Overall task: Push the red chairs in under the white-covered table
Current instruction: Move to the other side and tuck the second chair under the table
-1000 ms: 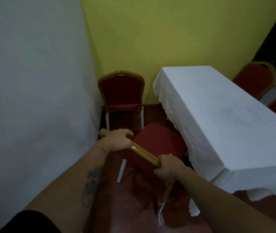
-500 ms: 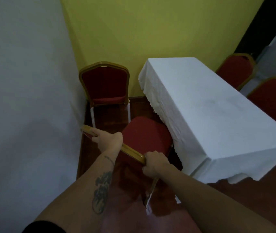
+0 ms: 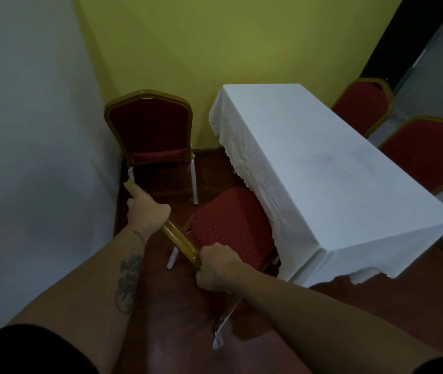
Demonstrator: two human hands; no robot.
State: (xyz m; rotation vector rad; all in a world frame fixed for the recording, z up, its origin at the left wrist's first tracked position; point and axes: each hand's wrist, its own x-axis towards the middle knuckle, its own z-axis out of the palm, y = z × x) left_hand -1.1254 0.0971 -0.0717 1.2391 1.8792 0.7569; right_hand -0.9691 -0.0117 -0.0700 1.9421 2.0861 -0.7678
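Note:
A red chair [image 3: 231,228] with a gold frame stands at the near long side of the white-covered table [image 3: 330,179]. Its seat edge touches the hanging cloth and part of it is tucked under. My left hand [image 3: 147,211] grips the left end of the chair's gold top rail. My right hand [image 3: 215,268] grips the rail's right end. A second red chair [image 3: 150,130] stands against the yellow wall, left of the table's far end, away from the cloth.
A white wall [image 3: 31,157] closes in tightly on the left. Two more red chairs [image 3: 363,103] [image 3: 428,152] sit along the table's far side at the right. Dark wood floor [image 3: 177,333] runs below me.
The chair's seat has slid a little further toward and under the tablecloth. My view has shifted slightly; both hands stay on the top rail.

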